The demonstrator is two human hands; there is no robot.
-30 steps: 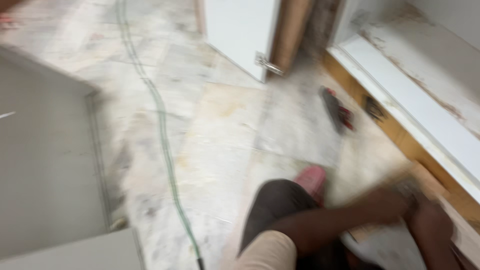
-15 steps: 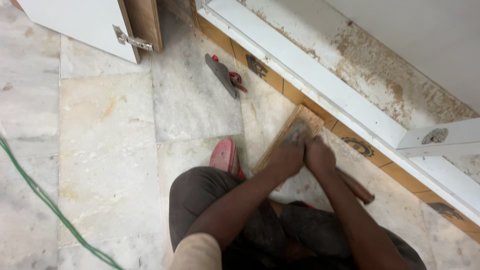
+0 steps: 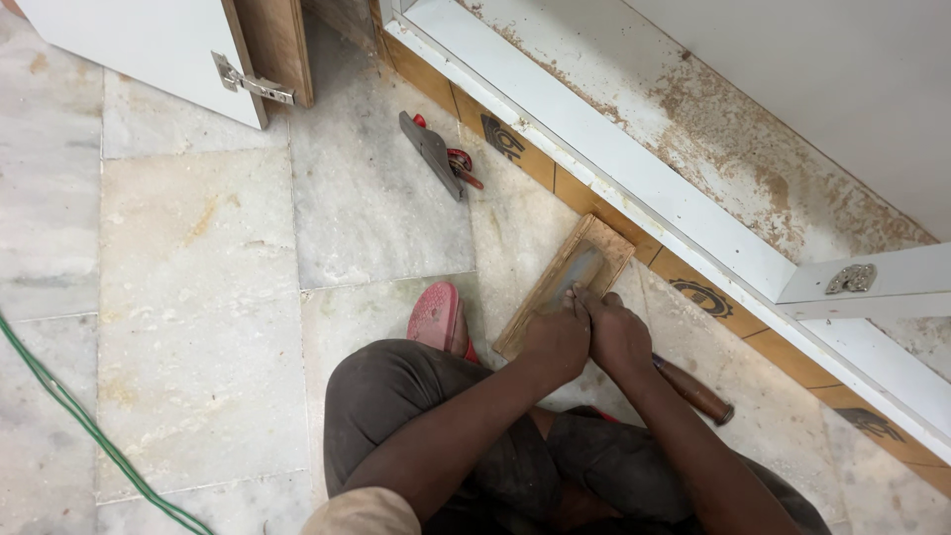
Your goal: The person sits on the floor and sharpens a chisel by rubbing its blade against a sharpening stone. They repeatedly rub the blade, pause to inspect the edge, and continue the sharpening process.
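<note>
Head view: the person crouches on the marble floor (image 3: 198, 297), both hands pressed close together over a sharpening stone (image 3: 580, 269) set in a flat wooden block (image 3: 555, 287) that lies on the floor beside the wooden skirting (image 3: 713, 297) of a white frame. The left hand (image 3: 557, 337) is curled with fingers bearing down on the stone's near end; the right hand (image 3: 616, 335) is closed around a chisel with a brown wooden handle (image 3: 693, 388), which sticks out behind the wrist. The blade is hidden under the fingers.

The chisel looks stiff and fairly heavy, best held at the handle with fingers pressing near the tip. A hand plane (image 3: 434, 151) lies well apart, near a door (image 3: 158, 45). A green cable (image 3: 79, 426) crosses the floor.
</note>
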